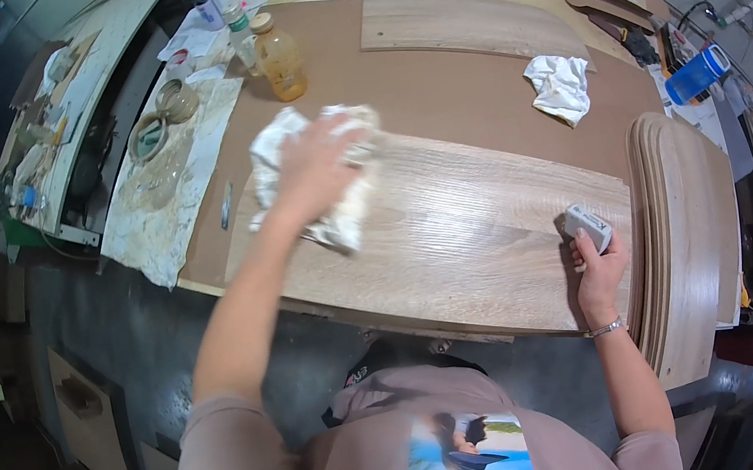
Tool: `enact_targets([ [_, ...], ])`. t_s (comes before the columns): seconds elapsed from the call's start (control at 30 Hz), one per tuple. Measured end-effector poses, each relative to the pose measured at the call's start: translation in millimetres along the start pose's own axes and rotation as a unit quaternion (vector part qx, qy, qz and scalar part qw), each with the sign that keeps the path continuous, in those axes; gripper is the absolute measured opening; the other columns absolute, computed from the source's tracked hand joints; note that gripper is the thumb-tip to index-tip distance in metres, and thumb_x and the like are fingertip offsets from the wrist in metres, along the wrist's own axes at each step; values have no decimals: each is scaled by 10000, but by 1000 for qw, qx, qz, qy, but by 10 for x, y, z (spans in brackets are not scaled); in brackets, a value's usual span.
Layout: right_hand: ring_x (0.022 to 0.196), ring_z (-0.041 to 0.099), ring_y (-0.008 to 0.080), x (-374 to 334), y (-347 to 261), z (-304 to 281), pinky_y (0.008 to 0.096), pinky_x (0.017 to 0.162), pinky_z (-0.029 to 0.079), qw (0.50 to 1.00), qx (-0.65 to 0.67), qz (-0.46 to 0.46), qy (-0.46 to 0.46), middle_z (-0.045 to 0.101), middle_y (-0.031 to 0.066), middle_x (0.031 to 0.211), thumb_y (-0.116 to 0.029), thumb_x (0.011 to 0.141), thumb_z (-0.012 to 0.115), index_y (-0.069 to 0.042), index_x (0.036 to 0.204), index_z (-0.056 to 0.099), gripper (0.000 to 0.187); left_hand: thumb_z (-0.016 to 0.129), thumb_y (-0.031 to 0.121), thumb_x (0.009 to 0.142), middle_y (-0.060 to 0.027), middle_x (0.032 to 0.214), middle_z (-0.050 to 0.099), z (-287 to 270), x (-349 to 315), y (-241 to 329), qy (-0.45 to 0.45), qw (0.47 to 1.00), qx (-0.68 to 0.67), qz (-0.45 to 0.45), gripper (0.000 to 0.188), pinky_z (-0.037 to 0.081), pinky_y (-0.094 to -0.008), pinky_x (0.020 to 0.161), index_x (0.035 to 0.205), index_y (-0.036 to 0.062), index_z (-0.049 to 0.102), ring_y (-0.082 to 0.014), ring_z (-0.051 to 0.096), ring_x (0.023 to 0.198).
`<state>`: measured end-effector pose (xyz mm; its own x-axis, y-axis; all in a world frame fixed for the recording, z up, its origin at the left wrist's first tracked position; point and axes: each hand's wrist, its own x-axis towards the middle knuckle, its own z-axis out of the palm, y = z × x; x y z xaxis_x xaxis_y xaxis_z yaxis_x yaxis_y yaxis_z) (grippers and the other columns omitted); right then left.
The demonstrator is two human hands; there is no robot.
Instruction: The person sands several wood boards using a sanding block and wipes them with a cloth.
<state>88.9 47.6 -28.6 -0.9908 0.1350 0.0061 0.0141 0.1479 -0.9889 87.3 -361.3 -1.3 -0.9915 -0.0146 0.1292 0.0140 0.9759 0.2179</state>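
A wood-grain board (455,221) lies along the near edge of the bench, light catching its surface. My left hand (322,169), slightly blurred, is pressed over a crumpled white cloth (335,227) on the board's left end. Toward the right end, my right hand (601,268) grips a small pale grey block (588,226) with rounded edges, held just at the board's surface. Whether the block touches the board I cannot tell.
Upright at the right leans a stack of wood-grain boards (673,233). Another board (471,27) and a crumpled white cloth (560,89) lie farther back. A bottle of yellowish liquid (279,61) stands behind my left hand, near a glass jar (176,100). A small knife-like tool (226,206) lies left.
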Motion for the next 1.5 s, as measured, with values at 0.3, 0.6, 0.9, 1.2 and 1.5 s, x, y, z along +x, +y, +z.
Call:
enact_targets([
  [0.3, 654, 544, 64, -50, -108, 114, 208, 556, 454, 1000, 2, 3, 8, 633, 20, 891, -94, 898, 728, 15, 1193, 627, 330, 710, 264, 845, -177, 1073, 722, -305, 202, -1162, -1, 983, -97, -157, 379, 525, -422, 874, 1185, 96, 701, -353, 677, 1016],
  [0.6, 770, 603, 83, -42, -90, 62, 230, 654, 517, 999, 47, 23, -5, 675, 48, 983, -72, 875, 731, 21, 1173, 634, 328, 704, 165, 816, -163, 1018, 709, -276, 394, -353, 104, 983, -151, -5, 281, 528, -440, 841, 1079, 66, 698, -349, 682, 943],
  [0.9, 982, 663, 130, -417, -70, -262, 280, 871, 525, 994, 31, -40, -94, 723, 97, 1074, -47, 810, 786, 37, 1164, 672, 381, 658, 12, 750, -194, 1353, 596, 510, 851, 1465, -38, 952, -171, 252, 552, 450, -426, 1065, 1299, 65, 619, -378, 566, 1235],
  [1.2, 872, 726, 179, -408, -2, -236, 290, 787, 559, 991, 13, -104, -78, 748, 145, 1000, -78, 792, 797, 5, 1133, 693, 366, 656, 245, 872, -199, 1092, 694, 929, 1596, 3311, -182, 913, -171, 322, 407, 510, -487, 888, 1257, 112, 650, -398, 648, 1013],
  [1.5, 931, 695, 145, -424, -39, -245, 280, 841, 545, 995, -10, -66, -76, 740, 128, 1042, -51, 804, 777, 38, 1147, 680, 367, 637, 219, 860, -161, 1070, 712, 875, 1247, 1511, -55, 964, -151, 213, 380, 442, -524, 990, 1234, 160, 676, -362, 659, 1009],
])
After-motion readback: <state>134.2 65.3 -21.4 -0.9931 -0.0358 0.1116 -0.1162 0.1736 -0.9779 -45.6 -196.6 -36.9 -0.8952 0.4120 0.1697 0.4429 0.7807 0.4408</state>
